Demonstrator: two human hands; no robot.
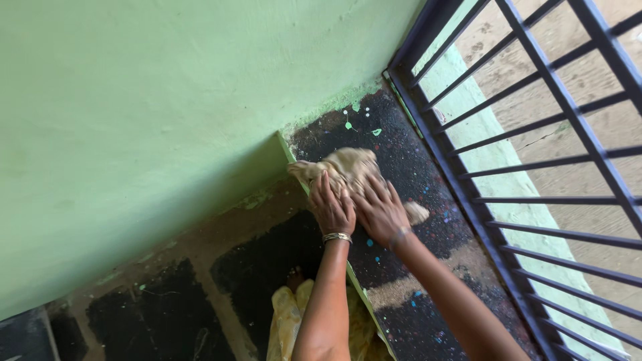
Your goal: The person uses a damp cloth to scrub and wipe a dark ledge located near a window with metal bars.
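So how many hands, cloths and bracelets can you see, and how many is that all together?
Hands: 2, the left hand and the right hand, both pressed on the cloth
Cloths: 1, a beige cloth on the dark speckled floor
Bracelets: 2, a metal bangle on the left wrist and a thin band on the right wrist
Total: 5
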